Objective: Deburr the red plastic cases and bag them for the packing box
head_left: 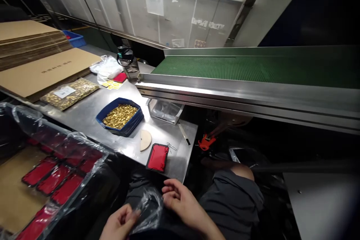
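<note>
I have the left hand (121, 220) pinching clear plastic film (153, 210) above the lap (229, 202), off the tabletop (180, 159)'s near edge; the right hand (181, 199), loosely curled, looks empty. The red-and-black case (158, 157) lies by that edge, presumably for reach.

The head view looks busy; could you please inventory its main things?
Ribbed conveyor: one, green, upper right.
Cardboard stack: one, brown, left.
Metal table: one, silver, centre left.
Lidded bottle: one, clear, beside conveyor.
Plastic tray: one, blue, on table.
Small metallic pieces: many, gold, in tray.
Half-disc: one, beige, beside tray.
Rectangular case: one, red-black, table's near edge.
Flat panels: several, red, lower left.
Crumpled plastic film: one, clear, lower centre.
Left hand: one, bare, pinching film.
Right hand: one, bare, beside film.
</note>
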{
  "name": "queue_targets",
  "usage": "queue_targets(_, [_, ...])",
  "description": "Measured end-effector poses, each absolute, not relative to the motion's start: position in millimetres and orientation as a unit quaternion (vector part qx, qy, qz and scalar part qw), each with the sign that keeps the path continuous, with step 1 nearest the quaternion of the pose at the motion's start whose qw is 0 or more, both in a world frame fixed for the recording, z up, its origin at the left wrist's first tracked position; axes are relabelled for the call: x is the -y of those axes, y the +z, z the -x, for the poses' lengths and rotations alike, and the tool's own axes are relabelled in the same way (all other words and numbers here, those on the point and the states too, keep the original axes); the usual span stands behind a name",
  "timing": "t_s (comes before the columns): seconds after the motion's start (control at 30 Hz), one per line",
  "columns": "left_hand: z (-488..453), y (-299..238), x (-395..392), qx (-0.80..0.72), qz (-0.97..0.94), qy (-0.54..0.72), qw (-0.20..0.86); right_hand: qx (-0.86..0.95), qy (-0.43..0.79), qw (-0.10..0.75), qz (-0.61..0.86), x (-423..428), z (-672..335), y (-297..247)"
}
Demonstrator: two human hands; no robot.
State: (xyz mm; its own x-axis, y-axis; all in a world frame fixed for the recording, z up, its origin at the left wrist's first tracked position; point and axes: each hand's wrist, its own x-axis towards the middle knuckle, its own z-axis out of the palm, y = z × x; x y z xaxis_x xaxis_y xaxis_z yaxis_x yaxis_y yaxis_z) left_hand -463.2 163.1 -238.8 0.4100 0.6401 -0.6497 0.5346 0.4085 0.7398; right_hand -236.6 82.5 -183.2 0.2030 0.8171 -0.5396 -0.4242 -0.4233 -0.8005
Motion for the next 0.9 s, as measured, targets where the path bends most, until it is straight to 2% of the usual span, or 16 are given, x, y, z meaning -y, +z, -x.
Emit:
queue_targets(0.07, [478, -240, -168, -0.58, -0.519, 0.065, 0.625, 0.078, 0.609, 0.551, 0.565, -105, 260, -197])
queue_targets(0.27, [481, -245, -169, -0.593, -0.545, 0.07, 0.588, -0.016, 0.55, 0.602, 0.579, -160, 299, -222])
queue_targets(0.4, [475, -250, -171, -0.596, -0.556, 0.051, 0.577, 0.042, 0.495, 0.598, 0.629, -134, 287, -206])
queue_targets(0.47, [471, -251, -173, -0.591, -0.563, 0.037, 0.576, 0.125, 0.471, 0.575, 0.658, -108, 279, -190])
queue_targets(0.53, [467, -252, -176, -0.581, -0.576, 0.029, 0.574, 0.294, 0.44, 0.503, 0.683, -83, 272, -178])
queue_targets(0.63, [461, -253, -180, -0.559, -0.593, 0.015, 0.579, 0.564, 0.339, 0.312, 0.685, -57, 269, -174])
queue_targets(0.73, [457, -247, -182, -0.542, -0.606, -0.017, 0.582, 0.658, 0.235, 0.162, 0.697, -45, 273, -187])
queue_targets(0.8, [457, -238, -182, -0.536, -0.637, -0.021, 0.554, 0.683, 0.204, 0.105, 0.694, -42, 277, -196])
queue_targets(0.9, [455, -219, -183, -0.529, -0.704, 0.012, 0.474, 0.703, 0.192, 0.075, 0.681, -45, 282, -204])
